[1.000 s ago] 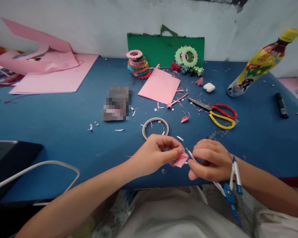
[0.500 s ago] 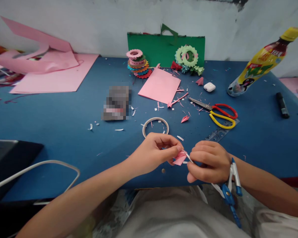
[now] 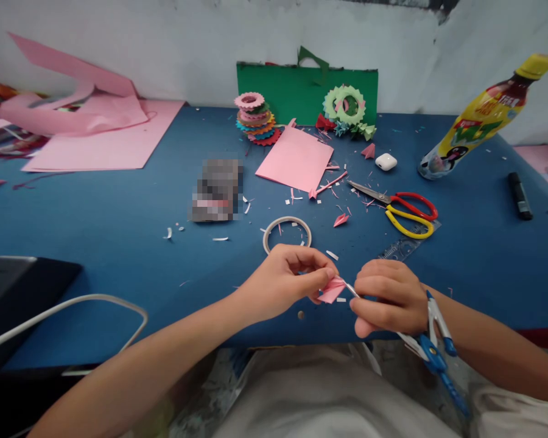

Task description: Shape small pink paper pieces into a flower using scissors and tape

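Pinched between the thumb and fingers of my left hand (image 3: 296, 277) is a small folded piece of pink paper (image 3: 332, 290), its folds fanned out below the fingertips. My right hand (image 3: 390, 298) is closed around a blue and silver drawing compass (image 3: 433, 358). The compass's hinge and handle hang out below the wrist. A thin metal tip reaches from the right fingers to the upper edge of the folded paper; whether it touches is hard to tell. Just beyond the left hand lies a roll of tape (image 3: 287, 220), partly covered by it.
Red-and-yellow scissors (image 3: 390, 204) rest on a clear ruler (image 3: 402, 248). Behind are pink sheets (image 3: 296, 158), an earbud case (image 3: 386, 162), stacked paper rings (image 3: 253, 118) and a green board (image 3: 292, 91). A bottle (image 3: 479, 125) leans at right; a cable (image 3: 105, 297) curves at left.
My right hand has shifted slightly right, drawing the compass tip back a little, and the compass's hinge end has swung right. My left hand keeps the folded paper in almost the same place.
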A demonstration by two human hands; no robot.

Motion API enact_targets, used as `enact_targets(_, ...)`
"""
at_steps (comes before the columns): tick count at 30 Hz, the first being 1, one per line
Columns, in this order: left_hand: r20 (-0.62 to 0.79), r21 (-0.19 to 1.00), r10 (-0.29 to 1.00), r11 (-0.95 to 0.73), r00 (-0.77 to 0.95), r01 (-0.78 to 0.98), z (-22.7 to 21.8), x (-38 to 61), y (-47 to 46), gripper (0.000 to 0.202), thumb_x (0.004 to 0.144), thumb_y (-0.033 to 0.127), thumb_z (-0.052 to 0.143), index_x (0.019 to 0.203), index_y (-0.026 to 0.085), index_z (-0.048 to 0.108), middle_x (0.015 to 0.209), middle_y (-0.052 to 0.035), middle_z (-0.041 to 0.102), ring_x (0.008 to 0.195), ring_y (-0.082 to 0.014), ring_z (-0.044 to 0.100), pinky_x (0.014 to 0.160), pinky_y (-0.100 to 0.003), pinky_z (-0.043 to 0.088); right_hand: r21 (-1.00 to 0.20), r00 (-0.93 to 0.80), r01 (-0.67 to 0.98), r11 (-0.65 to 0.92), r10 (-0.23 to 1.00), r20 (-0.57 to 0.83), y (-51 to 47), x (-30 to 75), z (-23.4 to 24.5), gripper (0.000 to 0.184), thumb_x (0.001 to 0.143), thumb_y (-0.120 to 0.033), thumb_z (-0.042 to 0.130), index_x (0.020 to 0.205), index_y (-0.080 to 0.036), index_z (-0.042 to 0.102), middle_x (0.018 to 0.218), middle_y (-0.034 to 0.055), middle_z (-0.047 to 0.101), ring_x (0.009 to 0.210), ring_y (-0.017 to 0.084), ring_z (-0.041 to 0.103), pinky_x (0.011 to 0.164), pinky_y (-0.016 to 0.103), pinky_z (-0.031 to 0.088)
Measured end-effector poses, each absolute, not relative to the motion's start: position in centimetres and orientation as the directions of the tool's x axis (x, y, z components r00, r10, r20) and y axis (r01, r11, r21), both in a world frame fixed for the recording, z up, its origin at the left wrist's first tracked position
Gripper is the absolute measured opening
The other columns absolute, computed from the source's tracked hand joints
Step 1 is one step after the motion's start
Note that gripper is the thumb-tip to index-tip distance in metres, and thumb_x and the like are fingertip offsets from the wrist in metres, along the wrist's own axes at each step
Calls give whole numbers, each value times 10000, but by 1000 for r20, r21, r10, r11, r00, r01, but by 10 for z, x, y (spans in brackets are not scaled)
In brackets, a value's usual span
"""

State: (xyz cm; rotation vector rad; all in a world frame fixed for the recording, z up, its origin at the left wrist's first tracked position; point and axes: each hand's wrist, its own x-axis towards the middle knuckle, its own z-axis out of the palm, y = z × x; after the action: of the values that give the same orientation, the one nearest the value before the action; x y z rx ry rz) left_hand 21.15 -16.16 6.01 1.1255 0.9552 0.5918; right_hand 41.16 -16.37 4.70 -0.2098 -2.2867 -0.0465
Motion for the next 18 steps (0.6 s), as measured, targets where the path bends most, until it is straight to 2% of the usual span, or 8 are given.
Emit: enact_targets(18,-340,934,797,347,499,84,61,211,-164,123,768,245,642,739,128,668,599,18,621,522,-60,540,503,-139,450,-54,-657,160,986,148,739,-164,409,48,240,909,-282,444,766,-131,564,647,31,578,614,115,554,596,247,511)
